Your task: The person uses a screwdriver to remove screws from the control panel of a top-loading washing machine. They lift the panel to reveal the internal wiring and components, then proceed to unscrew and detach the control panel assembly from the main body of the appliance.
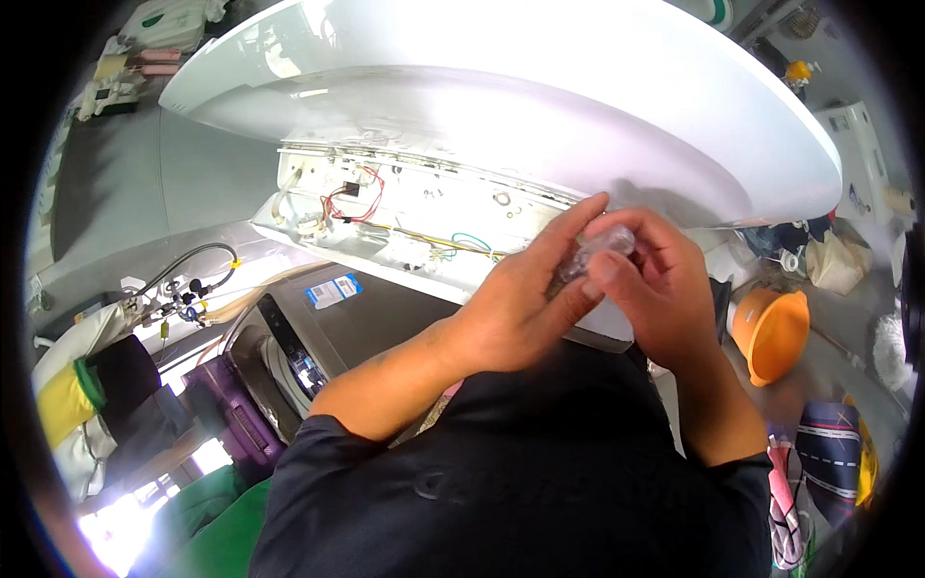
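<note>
Both my hands meet in front of an opened long white appliance housing. Between my left hand and my right hand is a small crumpled clear plastic bag, pinched by the fingers of both; its contents cannot be made out. Red wires, a yellow wire and green wires lie inside the housing, left of my hands. Above the housing a big glossy white curved panel spreads across the view. My left hand covers part of the housing's right end.
Below the housing stands a dark grey front-loading washing machine with a blue-and-white label. An orange basin is at the right, with cloths under it. At the left are a black hose and a purple case.
</note>
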A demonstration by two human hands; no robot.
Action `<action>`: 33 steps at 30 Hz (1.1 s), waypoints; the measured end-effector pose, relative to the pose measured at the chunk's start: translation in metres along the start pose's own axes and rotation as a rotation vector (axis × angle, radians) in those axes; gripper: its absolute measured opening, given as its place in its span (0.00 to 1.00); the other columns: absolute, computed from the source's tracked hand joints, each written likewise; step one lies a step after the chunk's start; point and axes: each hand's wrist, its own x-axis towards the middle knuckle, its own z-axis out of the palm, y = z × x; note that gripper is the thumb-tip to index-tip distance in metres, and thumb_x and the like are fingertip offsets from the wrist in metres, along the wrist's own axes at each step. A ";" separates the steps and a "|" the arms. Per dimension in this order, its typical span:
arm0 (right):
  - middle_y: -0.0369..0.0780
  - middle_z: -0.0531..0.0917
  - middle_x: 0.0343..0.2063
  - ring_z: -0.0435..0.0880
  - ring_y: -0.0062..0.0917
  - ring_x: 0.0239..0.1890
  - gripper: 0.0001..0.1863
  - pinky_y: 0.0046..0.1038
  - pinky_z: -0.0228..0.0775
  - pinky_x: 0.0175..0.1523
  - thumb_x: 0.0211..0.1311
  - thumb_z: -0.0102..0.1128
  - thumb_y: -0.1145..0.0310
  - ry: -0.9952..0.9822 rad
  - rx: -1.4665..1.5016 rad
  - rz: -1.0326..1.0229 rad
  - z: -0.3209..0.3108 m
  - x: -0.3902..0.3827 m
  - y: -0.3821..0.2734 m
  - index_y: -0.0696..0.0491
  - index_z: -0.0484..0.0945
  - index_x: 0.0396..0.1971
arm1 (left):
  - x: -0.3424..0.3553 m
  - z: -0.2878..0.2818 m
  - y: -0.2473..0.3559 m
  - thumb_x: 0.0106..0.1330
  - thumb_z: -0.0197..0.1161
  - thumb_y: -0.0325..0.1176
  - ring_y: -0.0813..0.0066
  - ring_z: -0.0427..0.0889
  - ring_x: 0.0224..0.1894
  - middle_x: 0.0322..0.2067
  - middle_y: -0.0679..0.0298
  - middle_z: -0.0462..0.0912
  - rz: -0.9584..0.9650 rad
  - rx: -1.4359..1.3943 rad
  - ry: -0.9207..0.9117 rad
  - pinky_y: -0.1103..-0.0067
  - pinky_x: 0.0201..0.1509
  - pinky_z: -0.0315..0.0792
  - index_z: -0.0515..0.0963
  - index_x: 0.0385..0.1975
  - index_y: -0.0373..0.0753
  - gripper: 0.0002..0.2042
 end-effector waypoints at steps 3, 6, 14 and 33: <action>0.31 0.76 0.25 0.70 0.11 0.26 0.12 0.15 0.61 0.31 0.64 0.59 0.64 0.144 0.086 0.057 -0.009 -0.012 0.019 0.56 0.77 0.41 | -0.011 -0.012 -0.002 0.72 0.51 0.36 0.77 0.69 0.42 0.43 0.61 0.73 -0.037 -0.074 0.046 0.81 0.49 0.64 0.54 0.68 0.34 0.28; 0.31 0.75 0.26 0.69 0.11 0.27 0.13 0.16 0.60 0.32 0.67 0.55 0.62 0.224 0.045 0.140 -0.046 -0.027 0.052 0.55 0.75 0.43 | -0.020 -0.022 -0.008 0.73 0.48 0.44 0.81 0.66 0.33 0.33 0.66 0.70 -0.011 -0.130 0.118 0.83 0.38 0.62 0.56 0.66 0.32 0.28; 0.32 0.75 0.26 0.72 0.14 0.26 0.18 0.18 0.64 0.29 0.69 0.50 0.56 0.328 -0.041 0.469 -0.044 -0.065 0.116 0.55 0.75 0.45 | -0.015 -0.044 -0.022 0.70 0.51 0.38 0.75 0.70 0.35 0.32 0.63 0.70 0.098 -0.415 0.421 0.76 0.47 0.68 0.64 0.59 0.32 0.22; 0.38 0.77 0.37 0.76 0.20 0.34 0.28 0.24 0.72 0.36 0.69 0.45 0.48 0.185 0.385 0.560 -0.020 -0.068 0.142 0.54 0.64 0.59 | 0.028 -0.012 -0.047 0.75 0.40 0.47 0.71 0.71 0.38 0.36 0.62 0.72 0.078 -0.576 0.274 0.73 0.47 0.65 0.69 0.51 0.36 0.20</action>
